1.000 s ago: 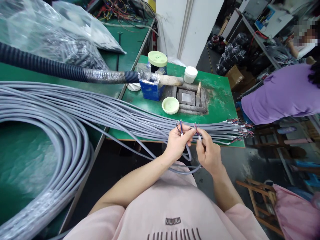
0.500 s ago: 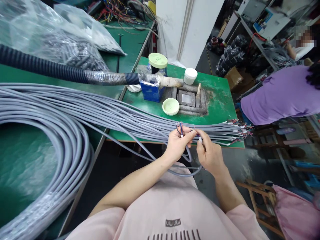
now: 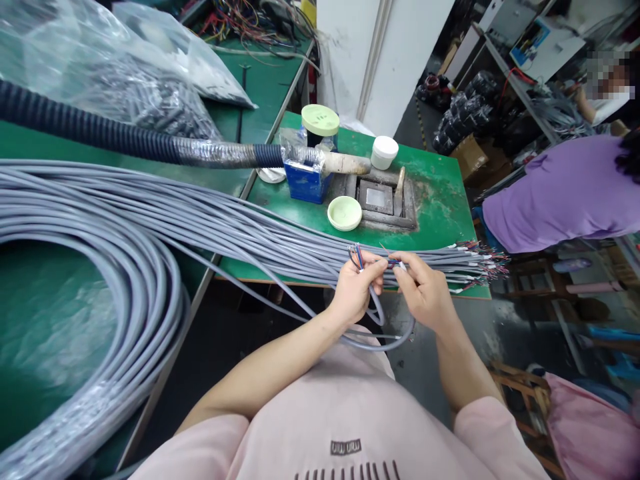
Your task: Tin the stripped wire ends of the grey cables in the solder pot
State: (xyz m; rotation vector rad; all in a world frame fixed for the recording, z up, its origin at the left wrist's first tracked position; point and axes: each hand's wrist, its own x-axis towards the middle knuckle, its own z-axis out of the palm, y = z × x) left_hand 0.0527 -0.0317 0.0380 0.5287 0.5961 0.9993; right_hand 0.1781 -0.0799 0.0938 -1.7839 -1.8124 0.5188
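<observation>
My left hand [image 3: 356, 287] is closed round the end of a grey cable, whose loose coloured wires [image 3: 357, 256] stick up above the fingers. Its thumb and fingertips also pinch at the wires of a second cable. That second grey cable [image 3: 404, 337] loops down below both hands, and my right hand [image 3: 423, 287] grips it near its white-wrapped end [image 3: 402, 266]. Thin dark and coloured wires [image 3: 393, 262] run between the two sets of fingertips. Behind the hands lies a long bundle of grey cables [image 3: 280, 250] with stripped wire ends [image 3: 483, 260] on the right.
On the green table [image 3: 445, 200] stand a solder pot [image 3: 376, 198], a pale green dish [image 3: 345, 213], a white jar [image 3: 385, 153] and a blue box [image 3: 306, 183]. A black hose [image 3: 125, 137] crosses from the left. A person in purple [image 3: 555, 190] is at the right.
My right hand has shifted slightly right and turned, bringing the second cable's end more level. More of its wires show between my hands. The view has moved slightly.
</observation>
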